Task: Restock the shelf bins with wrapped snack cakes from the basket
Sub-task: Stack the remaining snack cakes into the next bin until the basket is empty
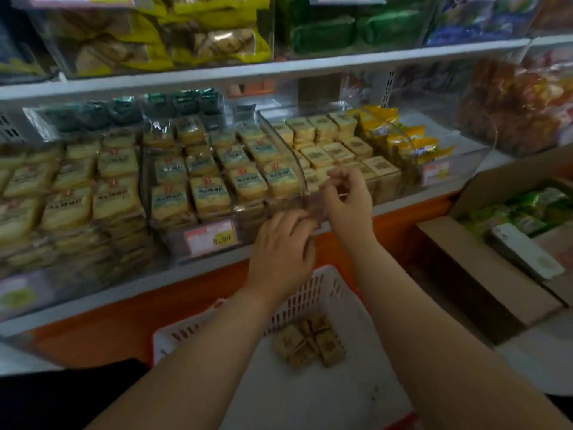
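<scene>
At the clear bin's front lip [280,209], both hands, left [280,246] and right [347,200], seemingly pinch one blurred wrapped cake [313,209], steadying it to slot in; basket [310,293] below.

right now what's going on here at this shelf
A person is restocking a clear shelf bin of wrapped snack cakes. Both hands are up at the bin's front edge: the right hand has its fingers curled, seemingly pinching something blurred there, and the left hand is just below it. A white basket beneath the arms holds a few more cakes.
</scene>
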The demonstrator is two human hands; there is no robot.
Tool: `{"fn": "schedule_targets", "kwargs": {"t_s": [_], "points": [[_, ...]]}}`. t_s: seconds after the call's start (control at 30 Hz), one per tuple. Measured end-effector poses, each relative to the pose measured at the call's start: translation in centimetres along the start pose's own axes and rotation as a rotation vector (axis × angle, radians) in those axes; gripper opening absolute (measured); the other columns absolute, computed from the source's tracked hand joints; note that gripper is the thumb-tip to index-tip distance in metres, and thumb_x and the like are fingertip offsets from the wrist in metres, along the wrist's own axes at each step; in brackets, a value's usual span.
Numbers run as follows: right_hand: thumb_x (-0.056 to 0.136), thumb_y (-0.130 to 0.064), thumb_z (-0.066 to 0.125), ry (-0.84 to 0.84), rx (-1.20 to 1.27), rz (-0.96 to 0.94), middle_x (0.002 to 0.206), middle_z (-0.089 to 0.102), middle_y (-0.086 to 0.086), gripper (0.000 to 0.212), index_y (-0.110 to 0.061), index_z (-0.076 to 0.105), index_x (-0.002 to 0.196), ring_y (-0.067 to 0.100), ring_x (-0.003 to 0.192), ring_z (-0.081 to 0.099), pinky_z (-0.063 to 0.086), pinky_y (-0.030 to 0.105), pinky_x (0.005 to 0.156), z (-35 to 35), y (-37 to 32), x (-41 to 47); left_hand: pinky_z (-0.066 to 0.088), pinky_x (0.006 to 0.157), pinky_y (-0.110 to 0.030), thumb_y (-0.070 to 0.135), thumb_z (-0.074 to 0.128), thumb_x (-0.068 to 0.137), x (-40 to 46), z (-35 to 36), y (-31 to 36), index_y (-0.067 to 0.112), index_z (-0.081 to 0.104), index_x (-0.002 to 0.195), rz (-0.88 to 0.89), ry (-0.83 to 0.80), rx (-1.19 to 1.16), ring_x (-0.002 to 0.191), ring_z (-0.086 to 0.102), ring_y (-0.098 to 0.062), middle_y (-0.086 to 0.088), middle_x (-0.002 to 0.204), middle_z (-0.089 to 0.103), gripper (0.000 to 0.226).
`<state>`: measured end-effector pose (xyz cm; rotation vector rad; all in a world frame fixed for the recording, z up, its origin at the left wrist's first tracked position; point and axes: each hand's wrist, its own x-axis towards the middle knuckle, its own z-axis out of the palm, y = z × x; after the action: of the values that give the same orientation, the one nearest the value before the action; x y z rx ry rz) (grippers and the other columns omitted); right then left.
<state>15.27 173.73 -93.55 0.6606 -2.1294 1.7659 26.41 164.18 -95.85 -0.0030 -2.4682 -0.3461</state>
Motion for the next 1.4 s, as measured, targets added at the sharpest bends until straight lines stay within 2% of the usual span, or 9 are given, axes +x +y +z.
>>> {"fn": "schedule_targets", "kwargs": {"t_s": [0.17, 0.27, 0.43, 0.57, 0.87, 1.03, 1.17, 1.3, 1.4], "points": [[0.092, -0.028, 0.055, 0.133, 0.066, 0.232, 0.081, 0.062, -0.021, 0.014, -0.041, 0.052, 0.088, -0.003, 0.07, 0.06, 0.042, 0.006, 0.056, 0.4, 5.5, -11.1, 0.045, 0.08, -0.031, 0.022, 0.06, 0.087, -9.7, 4.5, -1.0, 0.022, 0.063, 0.108, -0.332, -0.243, -0.114, 0.097, 0.057, -0.018, 0.003, 0.106, 0.063, 0.02], [0.093, -0.022, 0.059, -0.136, -0.096, 0.626, 0.08, 0.06, -0.014, 0.012, -0.031, 0.051, 0.095, 0.013, 0.084, 0.067, 0.04, 0.008, 0.05, 1.0, 11.0, -16.0, 0.043, 0.075, -0.023, 0.028, 0.058, 0.091, -14.8, 7.3, -3.1, 0.028, 0.061, 0.109, -0.612, -0.439, -0.131, 0.098, 0.06, -0.012, 0.01, 0.103, 0.062, 0.018], [0.095, -0.034, 0.052, -0.629, -0.491, 0.857, 0.124, 0.056, 0.003, 0.036, -0.02, 0.05, 0.127, 0.027, 0.115, 0.053, 0.044, 0.034, 0.093, 2.3, 17.2, -19.5, 0.049, 0.084, -0.029, 0.03, 0.054, 0.093, -20.0, 10.6, -6.4, 0.029, 0.059, 0.116, -0.827, -0.66, -0.117, 0.104, 0.057, -0.014, 0.008, 0.115, 0.062, 0.023], [0.087, -0.054, 0.058, -0.858, -0.768, 0.794, 0.158, 0.014, 0.017, 0.087, -0.016, 0.015, 0.153, 0.036, 0.144, 0.023, 0.026, 0.047, 0.115, 4.4, 19.4, -22.4, 0.049, 0.085, -0.03, 0.031, 0.055, 0.092, -21.2, 12.4, -6.9, 0.031, 0.058, 0.118, -0.889, -0.673, -0.142, 0.102, 0.057, -0.014, 0.009, 0.111, 0.061, 0.026], [0.076, -0.041, 0.071, -0.779, -1.045, 0.701, 0.139, 0.037, 0.017, 0.09, -0.003, 0.022, 0.142, 0.034, 0.129, 0.041, 0.044, 0.04, 0.097, 6.8, 21.0, -25.7, 0.048, 0.07, -0.026, 0.025, 0.059, 0.093, -22.3, 14.1, -7.2, 0.032, 0.058, 0.109, -1.288, -0.627, -0.516, 0.083, 0.058, -0.008, 0.007, 0.103, 0.061, 0.017], [0.075, -0.029, 0.081, -0.877, -0.323, 1.029, 0.134, 0.043, 0.007, 0.102, -0.008, 0.013, 0.149, 0.029, 0.124, 0.046, 0.047, 0.041, 0.095, 6.2, 19.5, -24.2, 0.05, 0.095, -0.039, 0.025, 0.058, 0.096, -20.6, 13.4, -8.5, 0.016, 0.06, 0.104, -1.592, -0.585, -0.596, 0.107, 0.059, -0.027, -0.009, 0.117, 0.06, 0.012], [0.079, 0.013, 0.062, -0.928, 0.303, 1.246, 0.127, 0.05, 0.001, 0.091, -0.022, 0.018, 0.15, 0.024, 0.117, 0.054, 0.052, 0.041, 0.096, 5.3, 16.6, -22.3, 0.054, 0.075, -0.036, 0.038, 0.061, 0.096, -20.0, 11.3, -8.7, 0.015, 0.058, 0.122, -1.87, -0.689, -0.939, 0.1, 0.066, -0.03, -0.012, 0.116, 0.067, 0.035], [0.071, 0.02, 0.057, -1.034, 0.512, 1.125, 0.136, 0.048, -0.001, 0.085, -0.031, 0.038, 0.136, 0.022, 0.12, 0.055, 0.054, 0.042, 0.093, 3.8, 13.5, -19.7, 0.057, 0.063, -0.033, 0.023, 0.066, 0.094, -19.6, 9.4, -8.5, 0.021, 0.058, 0.122, -1.812, -0.618, -1.256, 0.095, 0.07, -0.028, -0.011, 0.109, 0.072, 0.029], [0.073, 0.017, 0.061, -1.059, 0.488, 1.125, 0.135, 0.055, -0.001, 0.078, -0.03, 0.047, 0.133, 0.023, 0.122, 0.055, 0.051, 0.044, 0.099, 2.2, 11.5, -17.3, 0.059, 0.077, -0.039, 0.013, 0.07, 0.089, -18.1, 8.0, -8.1, 0.021, 0.059, 0.126, -1.636, -0.628, -1.334, 0.1, 0.071, -0.029, -0.008, 0.112, 0.073, 0.039]]}}
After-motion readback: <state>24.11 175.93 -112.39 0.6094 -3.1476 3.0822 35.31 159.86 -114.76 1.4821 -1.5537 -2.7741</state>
